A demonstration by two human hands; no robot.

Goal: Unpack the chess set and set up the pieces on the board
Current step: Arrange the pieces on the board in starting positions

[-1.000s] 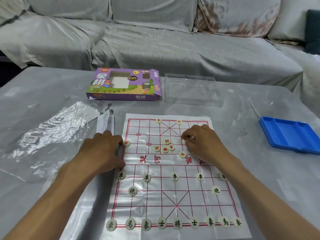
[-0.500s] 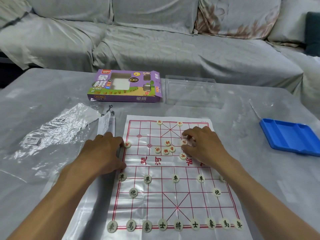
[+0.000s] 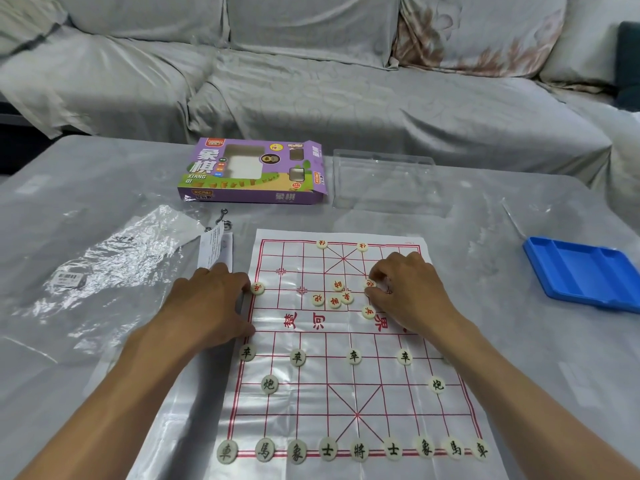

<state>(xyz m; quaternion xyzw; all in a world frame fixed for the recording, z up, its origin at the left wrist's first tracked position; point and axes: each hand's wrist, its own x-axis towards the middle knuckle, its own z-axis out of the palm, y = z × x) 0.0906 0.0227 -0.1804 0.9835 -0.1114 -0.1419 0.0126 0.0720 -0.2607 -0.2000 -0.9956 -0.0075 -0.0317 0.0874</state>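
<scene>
Spanning the middle of the grey plastic-covered counter, the glossy white sheet board with red grid lines lies flat, long axis running away from the person. Near half looks done: black-lettered round cream pieces fill the near row, with the soldier row and two cannons ahead of it. Far half is mostly unfilled: two red-lettered pieces sit on the far edge line, and a loose cluster of red-lettered cream discs lies just past the river, between both hands.

Left hand rests flat on the board's left margin, fingers curled down, fingertips touching a red-lettered disc on the left edge line; whether it pinches it, cannot tell. Right hand sits on the far-right part of the board, thumb and forefinger pinching a small red-lettered disc.

Key relation: the cluster is just left of the right hand, so that hand is nearer; the open points lie further away, toward the far edge. Likely next: carry the pinched disc to its point.
</scene>
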